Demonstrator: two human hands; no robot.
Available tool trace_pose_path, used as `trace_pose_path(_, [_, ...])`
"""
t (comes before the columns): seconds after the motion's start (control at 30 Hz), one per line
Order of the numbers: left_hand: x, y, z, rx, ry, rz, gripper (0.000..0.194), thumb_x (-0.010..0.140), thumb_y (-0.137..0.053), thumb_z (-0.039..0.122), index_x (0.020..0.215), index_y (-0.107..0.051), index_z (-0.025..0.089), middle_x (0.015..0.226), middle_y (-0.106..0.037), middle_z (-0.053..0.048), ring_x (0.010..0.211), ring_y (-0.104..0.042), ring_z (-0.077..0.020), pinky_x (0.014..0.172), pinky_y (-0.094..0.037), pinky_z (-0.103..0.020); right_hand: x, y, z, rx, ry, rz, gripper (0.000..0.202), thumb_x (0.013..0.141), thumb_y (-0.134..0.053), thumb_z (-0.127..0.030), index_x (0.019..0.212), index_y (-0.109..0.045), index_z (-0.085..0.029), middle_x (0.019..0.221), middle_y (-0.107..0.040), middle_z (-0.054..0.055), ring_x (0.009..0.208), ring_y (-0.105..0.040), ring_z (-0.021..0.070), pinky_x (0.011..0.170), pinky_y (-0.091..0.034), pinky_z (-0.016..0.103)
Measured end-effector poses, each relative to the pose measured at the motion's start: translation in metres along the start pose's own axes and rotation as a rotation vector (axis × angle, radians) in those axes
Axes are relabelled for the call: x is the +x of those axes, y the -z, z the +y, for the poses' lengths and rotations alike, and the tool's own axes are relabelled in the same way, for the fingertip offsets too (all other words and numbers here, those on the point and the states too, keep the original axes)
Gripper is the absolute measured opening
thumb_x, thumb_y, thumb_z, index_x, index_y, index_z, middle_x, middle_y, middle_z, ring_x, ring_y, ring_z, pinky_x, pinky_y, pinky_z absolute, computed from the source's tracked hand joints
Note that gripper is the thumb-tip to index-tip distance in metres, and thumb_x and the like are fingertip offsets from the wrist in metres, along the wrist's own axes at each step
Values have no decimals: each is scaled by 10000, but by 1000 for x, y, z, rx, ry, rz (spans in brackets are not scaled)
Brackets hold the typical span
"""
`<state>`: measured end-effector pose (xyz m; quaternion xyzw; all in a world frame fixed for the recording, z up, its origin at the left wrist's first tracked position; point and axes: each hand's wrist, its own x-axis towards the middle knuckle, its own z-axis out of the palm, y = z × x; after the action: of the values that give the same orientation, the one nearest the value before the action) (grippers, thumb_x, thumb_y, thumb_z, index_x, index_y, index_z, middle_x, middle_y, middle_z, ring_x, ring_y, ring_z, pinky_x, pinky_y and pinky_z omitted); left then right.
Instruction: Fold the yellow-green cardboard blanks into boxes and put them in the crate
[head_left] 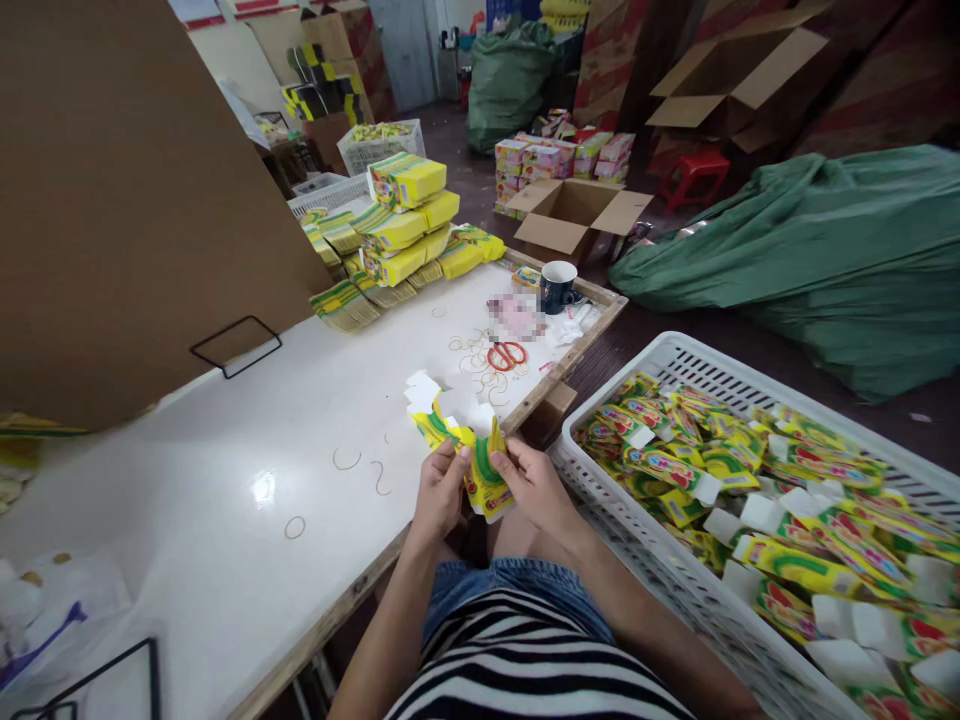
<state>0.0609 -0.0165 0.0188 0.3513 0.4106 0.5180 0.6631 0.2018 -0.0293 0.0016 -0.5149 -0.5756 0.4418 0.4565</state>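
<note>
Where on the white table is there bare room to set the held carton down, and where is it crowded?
Widest: the left part of the table, between the plastic bag, lone band and brown board. A second lies between the stacked cartons and curved bands left of the held carton. Crowded: far right corner, with scissors, mug and scattered bands.

A pixelated patch (516,312) on the bench (217,500) hides whatever lies beside the mug (558,286). The white crate (667,350) of cartons runs off the right and bottom edges, and the big brown cardboard sheet (142,200) off the top left. Print on the cartons (795,565) is too small to read.
</note>
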Motion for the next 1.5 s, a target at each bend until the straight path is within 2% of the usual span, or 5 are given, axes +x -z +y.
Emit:
trace_pose_path(0.37, [-2, -8, 0, 189, -103, 54, 363, 762, -738, 389, 1030, -676, 151, 1014, -746, -90, 921, -695, -208, 788, -536, -276, 0, -1, -2, -290, 120, 163, 259, 959, -456, -374, 818, -582, -197, 769, -634, 59, 763, -596, 204, 680, -449, 272])
trace_pose_path(0.67, [-1, -8, 2, 216, -135, 98, 364, 740, -738, 389, 989, -697, 126, 934, -763, -96, 825, -708, -217, 728, -549, -289, 2, 2, -5, -372, 270, 182, 230, 960, -498, -330, 808, -607, -196, 801, -651, 74, 810, -591, 222, 729, -461, 310])
trace_pose_path(1.13, [6, -5, -1, 304, -125, 209, 237, 699, -754, 340, 766, -646, 141, 629, -668, 4, 592, -608, -133, 589, -477, -223, 2, 0, -3, -253, 175, 158, 287, 941, -503, -352, 732, -598, -178, 732, -642, 47, 676, -580, 174, 642, -435, 264])
trace_pose_path(1.37, [6, -5, -4, 328, -103, 120, 329, 652, -791, 314, 885, -628, 150, 797, -725, -44, 745, -688, -201, 737, -537, -310, 7, 1, 8, -1, -17, 102, 294, 894, -545, -411, 783, -645, -158, 746, -674, 46, 685, -609, 182, 614, -473, 258])
trace_pose_path(1.5, [2, -4, 2, 320, -106, 103, 480, 709, -752, 314, 1097, -501, 186, 816, -713, -31, 767, -699, -197, 724, -538, -302, 8, 6, 7, 194, 1, 108, 293, 891, -564, -389, 1085, -603, -173, 905, -692, 58, 745, -636, 172, 644, -513, 254])
